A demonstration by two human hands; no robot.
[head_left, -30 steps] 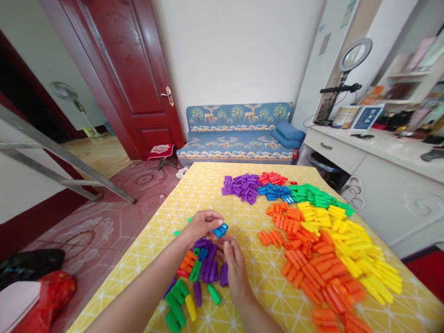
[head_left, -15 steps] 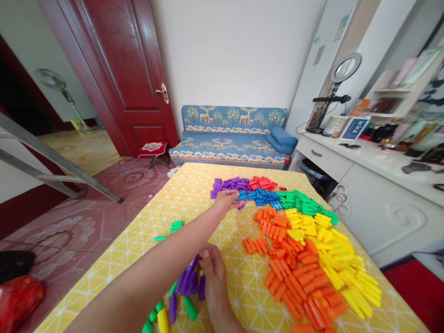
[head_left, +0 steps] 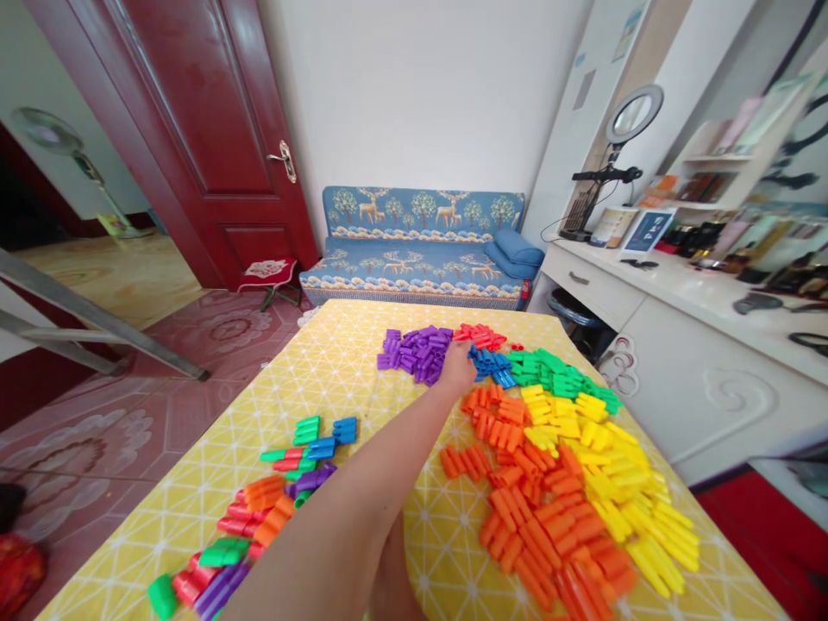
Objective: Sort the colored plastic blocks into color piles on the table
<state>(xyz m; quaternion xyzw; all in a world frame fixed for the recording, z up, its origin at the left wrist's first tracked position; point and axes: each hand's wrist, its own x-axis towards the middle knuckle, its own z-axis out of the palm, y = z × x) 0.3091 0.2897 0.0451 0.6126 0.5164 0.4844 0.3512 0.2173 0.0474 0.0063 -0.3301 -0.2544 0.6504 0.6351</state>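
My left hand (head_left: 458, 366) reaches across the table to the left end of the blue bullet-shaped plastic blocks (head_left: 492, 366), right beside the purple pile (head_left: 420, 352). Its fingertips are hidden, so whether a block is in them does not show. Only the wrist end of my right arm (head_left: 396, 580) appears; the right hand is covered by my left forearm. Left of that forearm lie mixed blocks: orange ones (head_left: 264, 492), green ones (head_left: 307, 429), blue ones (head_left: 345, 429), red ones and purple ones.
Colour-sorted piles curve along the table's right side: red (head_left: 479, 336), green (head_left: 560, 374), yellow (head_left: 621, 466) and orange (head_left: 540, 509). A yellow patterned cloth (head_left: 329, 358) covers the table. Beyond stand a blue sofa (head_left: 414, 254) and, at right, a white dresser (head_left: 686, 362).
My left hand has moved right and slightly farther away, to the blue pile. The blue block visible in it earlier no longer shows. The view has shifted, revealing more mixed blocks at left.
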